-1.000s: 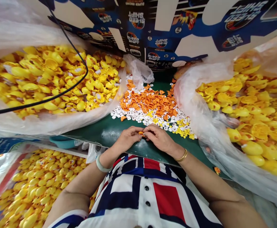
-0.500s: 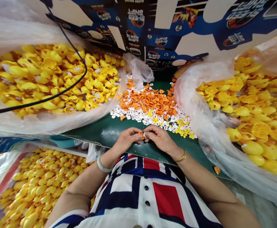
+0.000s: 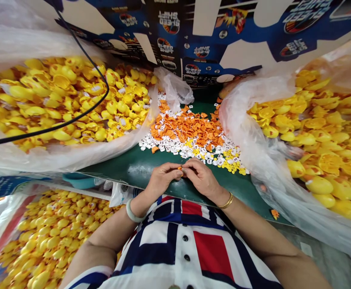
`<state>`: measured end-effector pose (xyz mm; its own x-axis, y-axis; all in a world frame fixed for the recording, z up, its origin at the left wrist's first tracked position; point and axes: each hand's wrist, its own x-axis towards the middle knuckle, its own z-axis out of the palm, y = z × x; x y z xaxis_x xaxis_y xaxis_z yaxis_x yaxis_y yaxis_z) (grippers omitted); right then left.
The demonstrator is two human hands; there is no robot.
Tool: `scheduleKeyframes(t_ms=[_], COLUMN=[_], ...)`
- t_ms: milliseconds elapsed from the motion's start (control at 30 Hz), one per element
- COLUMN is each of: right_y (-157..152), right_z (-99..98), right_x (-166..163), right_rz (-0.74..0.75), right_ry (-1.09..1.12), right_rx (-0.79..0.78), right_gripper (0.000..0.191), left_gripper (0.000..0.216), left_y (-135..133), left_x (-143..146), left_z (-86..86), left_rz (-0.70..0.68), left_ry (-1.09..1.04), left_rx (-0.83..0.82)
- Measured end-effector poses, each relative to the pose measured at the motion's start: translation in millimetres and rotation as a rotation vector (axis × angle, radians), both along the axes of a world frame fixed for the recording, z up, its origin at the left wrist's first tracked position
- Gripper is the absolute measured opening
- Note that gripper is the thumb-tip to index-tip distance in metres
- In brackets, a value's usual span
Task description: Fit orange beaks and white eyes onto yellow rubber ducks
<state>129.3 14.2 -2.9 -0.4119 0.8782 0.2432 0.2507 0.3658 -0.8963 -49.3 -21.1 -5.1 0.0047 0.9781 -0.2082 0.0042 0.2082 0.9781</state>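
My left hand (image 3: 162, 176) is closed in a pinch on a small orange plastic piece (image 3: 180, 168), of which only a sliver shows between the fingertips. Meeting it from the other side, my right hand (image 3: 201, 176) pinches a small white piece, now mostly covered by the thumb and fingers. Both hands are over the near edge of the green tabletop (image 3: 133, 162). Just beyond them lies a heap of orange beak-like pieces (image 3: 190, 126), with white eye pieces (image 3: 175, 146) and small yellow pieces (image 3: 232, 160) spread along its front.
Plastic bags of yellow duck-shaped shells flank the table, one at left (image 3: 63, 96) and one at right (image 3: 322, 140). More yellow ducks (image 3: 51, 237) fill a container at lower left. A black cable (image 3: 73, 118) crosses the left bag. Printed cardboard (image 3: 205, 40) stands behind.
My fingertips have closed further around the small pieces, so less orange and white shows between them. Both hands stay in nearly the same place.
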Motion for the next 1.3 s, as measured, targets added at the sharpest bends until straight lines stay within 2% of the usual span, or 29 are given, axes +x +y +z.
scheduleKeyframes(t_ms=[167, 267, 367, 433, 500, 533, 600, 667, 700, 767, 867, 1000, 1133, 1233, 1300], right_y=[-2.5, -2.4, -0.9, 0.7, 2.5, 3.4, 5.4, 7.1, 7.8, 8.7, 8.7, 7.1, 7.2, 11.4, 17.7], right_z=[-6.2, -8.6, -11.0, -12.4, -14.2, -15.4, -18.9, -23.3, -25.6, -29.8, -33.6, -30.7, -13.2, 7.6, 20.8], right_x=[2.7, 4.7, 5.3, 6.3, 8.2, 9.1, 9.9, 8.4, 7.0, 3.5, 0.6, 5.3, 11.2, 6.5, -3.7], right_rz=[-0.054, -0.013, -0.030, -0.049, -0.051, -0.053, -0.053, -0.028, -0.007, 0.036, 0.070, 0.062, 0.014, -0.011, -0.037], right_ry=[0.026, -0.026, -0.071, -0.084, -0.085, -0.087, -0.103, -0.143, -0.168, -0.217, -0.255, -0.208, -0.108, -0.057, -0.007], right_rx=[0.010, 0.167, 0.299, 0.318, 0.299, 0.287, 0.276, 0.284, 0.292, 0.302, 0.279, 0.192, 0.157, 0.147, 0.127], right_gripper=[0.012, 0.025, 0.037, 0.033, 0.030, 0.029, 0.028, 0.027, 0.027, 0.026, 0.027, 0.028, 0.029, 0.030, 0.030], left_gripper=[0.032, 0.035, 0.034, 0.034, 0.034, 0.032, 0.032, 0.039, 0.041, 0.040, 0.037, 0.039, 0.039, 0.045, 0.050], left_y=[3.3, 3.3, 3.2, 8.7, 22.1, 32.1, 56.9, 83.9, 96.2, 115.8, 130.4, 131.7, 120.2, 107.3, 98.9], left_x=[9.3, 19.2, 26.2, 19.1, -4.5, -22.7, -67.3, -112.0, -130.4, -154.8, -166.1, -172.5, -182.5, -168.0, -141.0], left_z=[1.3, 2.8, 2.1, 4.3, 12.2, 18.2, 31.7, 42.8, 46.1, 47.3, 40.3, 37.4, 46.9, 45.8, 38.1], left_rz=[0.096, 0.166, 0.124, 0.032, 0.010, 0.059, 0.266, 0.488, 0.529, 0.489, 0.401, 0.434, 0.501, 0.607, 0.644], left_ry=[-0.335, -0.526, -0.541, -0.388, -0.045, 0.184, 0.648, 0.966, 1.061, 1.116, 1.050, 0.932, 0.773, 0.500, 0.266], left_rx=[-0.169, -0.195, -0.188, -0.140, 0.024, 0.142, 0.359, 0.368, 0.311, 0.203, 0.178, 0.182, 0.196, 0.271, 0.323])
